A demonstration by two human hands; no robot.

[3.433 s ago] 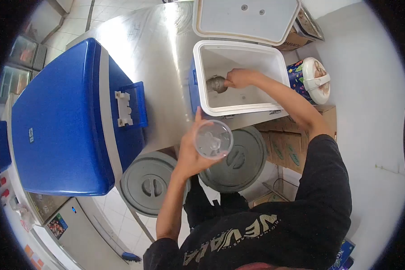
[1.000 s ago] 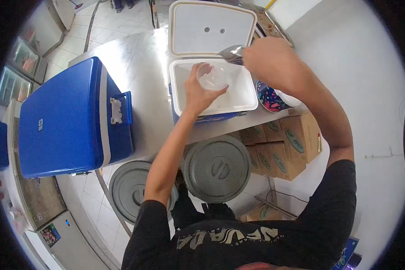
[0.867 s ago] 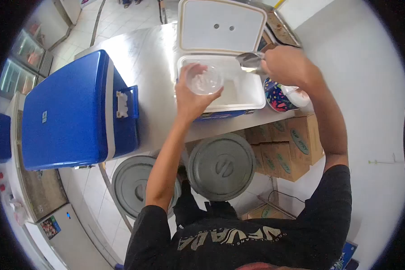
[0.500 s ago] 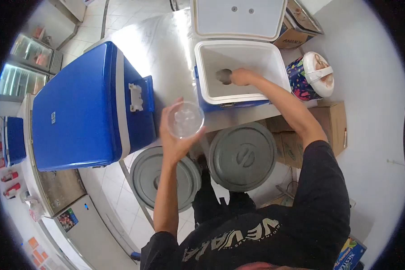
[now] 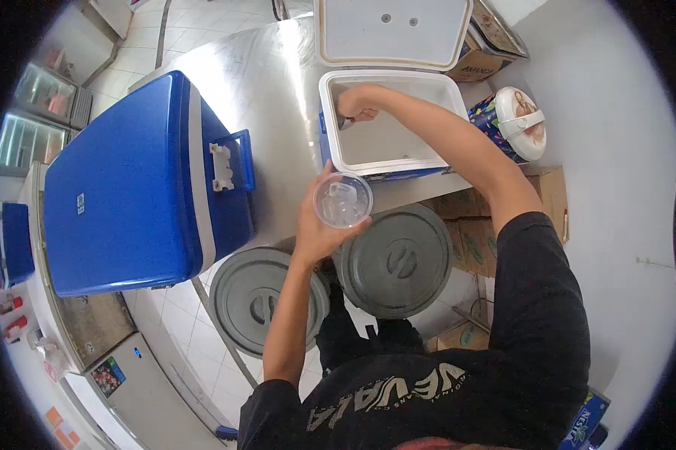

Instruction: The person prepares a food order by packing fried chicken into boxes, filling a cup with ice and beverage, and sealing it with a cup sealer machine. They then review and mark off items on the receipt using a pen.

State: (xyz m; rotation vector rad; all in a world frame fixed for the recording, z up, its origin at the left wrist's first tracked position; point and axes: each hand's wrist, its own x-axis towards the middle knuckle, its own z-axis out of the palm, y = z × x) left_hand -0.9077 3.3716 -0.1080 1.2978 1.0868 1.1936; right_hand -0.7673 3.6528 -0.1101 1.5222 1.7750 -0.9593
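Note:
My left hand is wrapped round a clear plastic cup with pieces of ice in it, just in front of the open cooler. Inside that blue cooler with white walls, my right hand is closed near the left wall. It grips a metal scoop, mostly hidden by the hand and the cooler's wall. The cooler's white lid is swung up and back. How much lies on the cooler's floor cannot be made out.
A large closed blue cooler stands on the left of the metal table. Two grey lidded bins are below its front edge. At the right are a patterned bucket with a white lid and cardboard boxes.
My right hand has moved left with the scoop, to the cooler's left wall. My left hand has brought the cup rightward, closer to the cooler's front edge.

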